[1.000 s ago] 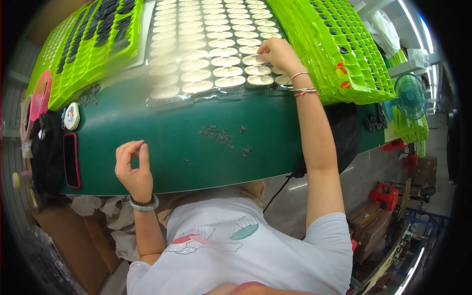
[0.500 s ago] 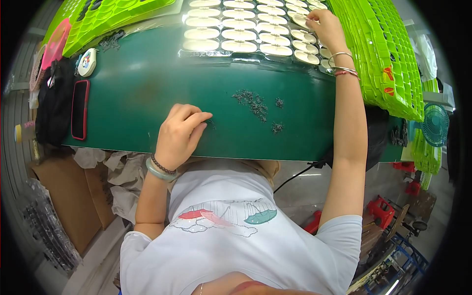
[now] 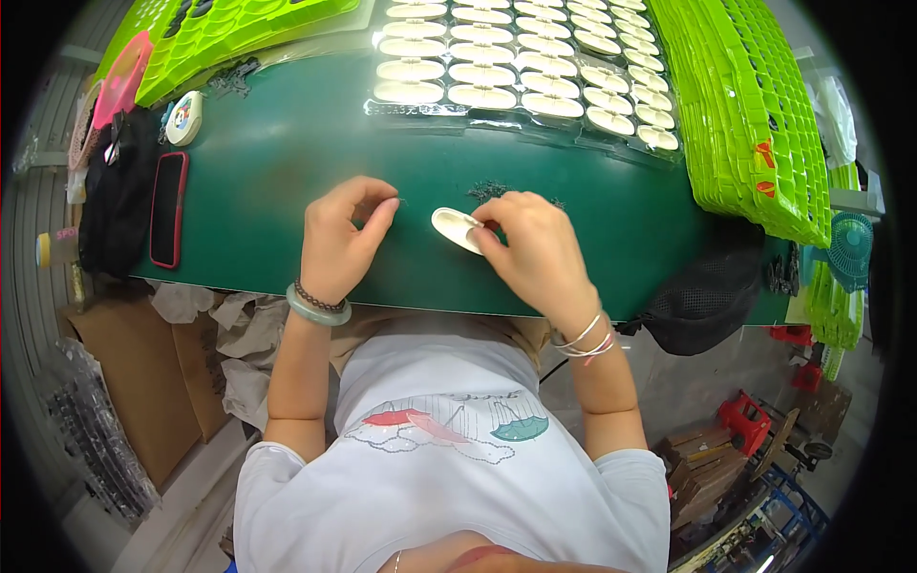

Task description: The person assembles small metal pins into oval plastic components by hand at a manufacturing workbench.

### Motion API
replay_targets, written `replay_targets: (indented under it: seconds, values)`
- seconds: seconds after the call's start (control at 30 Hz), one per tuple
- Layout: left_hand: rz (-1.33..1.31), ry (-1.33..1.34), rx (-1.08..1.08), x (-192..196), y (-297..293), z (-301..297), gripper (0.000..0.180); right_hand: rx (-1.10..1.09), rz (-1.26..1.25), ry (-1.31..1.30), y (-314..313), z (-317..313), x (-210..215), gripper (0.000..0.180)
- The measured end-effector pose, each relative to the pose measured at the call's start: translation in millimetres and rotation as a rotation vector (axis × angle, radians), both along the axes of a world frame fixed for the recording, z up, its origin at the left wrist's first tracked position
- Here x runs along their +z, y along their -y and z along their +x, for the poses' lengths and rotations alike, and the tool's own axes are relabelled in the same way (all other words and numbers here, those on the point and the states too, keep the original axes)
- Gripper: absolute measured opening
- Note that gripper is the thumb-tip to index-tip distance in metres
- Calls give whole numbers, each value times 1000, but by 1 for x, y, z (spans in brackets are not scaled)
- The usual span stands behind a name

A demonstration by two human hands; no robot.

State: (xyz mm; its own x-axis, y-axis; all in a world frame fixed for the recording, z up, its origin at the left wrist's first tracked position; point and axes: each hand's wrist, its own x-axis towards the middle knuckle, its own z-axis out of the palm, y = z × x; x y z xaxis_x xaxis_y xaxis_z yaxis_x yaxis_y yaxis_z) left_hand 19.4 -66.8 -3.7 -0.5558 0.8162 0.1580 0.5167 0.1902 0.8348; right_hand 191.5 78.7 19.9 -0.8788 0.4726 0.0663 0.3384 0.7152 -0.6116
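Note:
My right hand (image 3: pixel 537 250) pinches the right end of a cream oval piece, open like a shallow case (image 3: pixel 451 227), and holds it tilted above the green table (image 3: pixel 258 205). To its left, my left hand (image 3: pixel 336 234) has thumb and forefinger pressed together, with a tiny dark part (image 3: pixel 401 201) just showing at the tips. Behind my right hand lies a loose pile of small dark parts (image 3: pixel 489 190), partly hidden by the fingers. Farther back, rows of similar cream oval pieces (image 3: pixel 482 96) rest on a clear plastic sheet or tray.
Stacked lime-green trays (image 3: pixel 755 143) stand at the right, and another green tray (image 3: pixel 248 38) is at the far left. A red-edged phone (image 3: pixel 168 210), a white rounded object (image 3: pixel 184 118) and a black bag (image 3: pixel 115 215) lie left. Black mesh fabric (image 3: pixel 702 298) hangs over the front edge.
My right hand has come back from the rows toward me, bringing one cream oval piece. My left hand has risen slightly off the table with the tiny part.

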Motion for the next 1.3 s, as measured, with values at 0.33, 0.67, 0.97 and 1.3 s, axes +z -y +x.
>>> replay_targets:
  seconds: [0.33,0.67,0.97,1.3]
  values:
    - [101,552,54,6,-7,7,10,-52,-97,-202,8,-17,2,12]
    - [167,532,45,16,-6,26,10,-104,-735,-222,11,-27,0,12]
    - [242,664,76,12,-9,30,10,-144,-876,-402,19,-25,-8,12]
    - [363,508,69,7,-11,35,9,-167,-931,-404,19,-20,-8,13]
